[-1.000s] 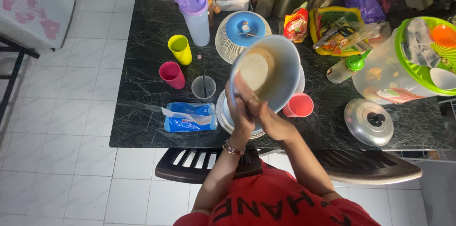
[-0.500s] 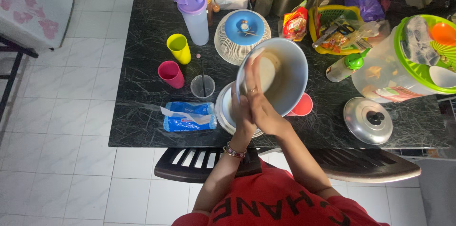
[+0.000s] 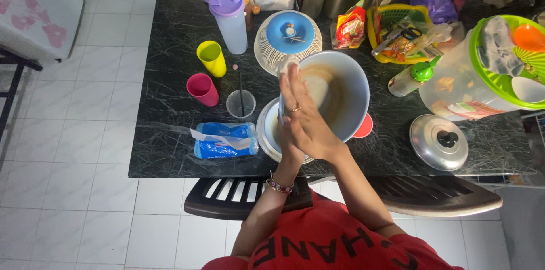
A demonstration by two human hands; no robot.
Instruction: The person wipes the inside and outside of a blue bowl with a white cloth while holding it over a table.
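I hold the big grey bowl tipped up over the white plates, near the table's front edge. My right hand lies flat on its rim, fingers straight. My left hand is behind it; I cannot tell its grip. A red cup peeks out beside the bowl.
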